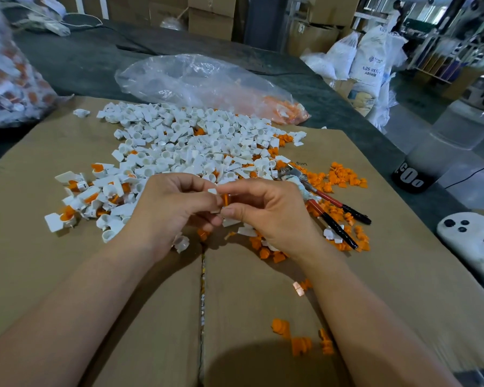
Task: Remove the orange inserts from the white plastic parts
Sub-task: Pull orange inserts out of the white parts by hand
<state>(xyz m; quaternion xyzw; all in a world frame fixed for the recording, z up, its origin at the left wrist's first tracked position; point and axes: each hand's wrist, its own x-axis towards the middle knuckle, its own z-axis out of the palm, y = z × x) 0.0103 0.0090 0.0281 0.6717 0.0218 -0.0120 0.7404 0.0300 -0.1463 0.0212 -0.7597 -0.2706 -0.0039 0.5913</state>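
A person's left hand and right hand meet above a sheet of cardboard, the fingers of both curled in and pinching one small white part between them. Its orange insert shows in the narrow gap where the left thumb meets the right forefinger and thumb, right at the fingertips and raised off the cardboard. Which hand bears on the insert itself cannot be told. Just beyond the hands spreads a pile of white parts, some at its left edge with orange inside them. Loose inserts lie scattered to the right of the pile and beneath the right wrist, and a small cluster sits beside the right forearm. Pliers with red-and-black handles rest among the loose inserts just right of the right hand, apart from it. Behind the pile lies a clear bag with orange pieces in its right end. A second bag of white and orange pieces stands blurred at far left. White sacks stand in the background.
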